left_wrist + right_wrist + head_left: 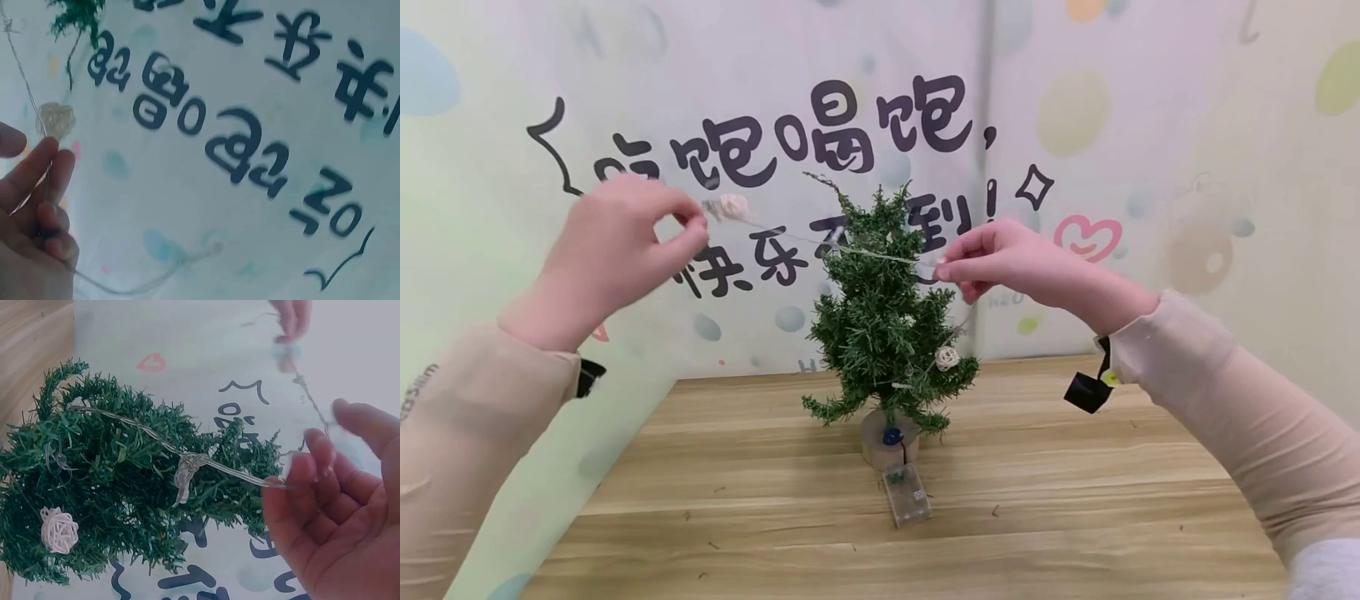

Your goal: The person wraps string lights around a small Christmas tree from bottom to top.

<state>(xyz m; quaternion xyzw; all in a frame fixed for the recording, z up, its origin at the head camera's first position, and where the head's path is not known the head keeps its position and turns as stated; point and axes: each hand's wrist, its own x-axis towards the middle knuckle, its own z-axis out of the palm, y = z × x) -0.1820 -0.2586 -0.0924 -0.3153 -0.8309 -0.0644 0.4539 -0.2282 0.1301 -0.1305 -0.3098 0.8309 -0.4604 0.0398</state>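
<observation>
A small green artificial Christmas tree [880,325] stands upright on a round wooden base [876,442]. A string of lights [880,257] on thin wire stretches across the front of its upper part, between both hands. At the left, my left hand [625,250] pinches the wire close to a pale woven ball [735,206]; a loose length of wire hangs below its fingers in the left wrist view. To the right of the tree, my right hand [1015,267] grips the wire with bent fingers. Another woven ball [947,358] sits among the lower right branches.
A clear battery box [907,497] lies on the wooden table [760,500] before the base, joined to a dark wire. Small bits of needle are scattered about. Close behind the tree hangs a printed backdrop [1150,150] with black characters. Black wrist straps [1088,392] show at the sleeves.
</observation>
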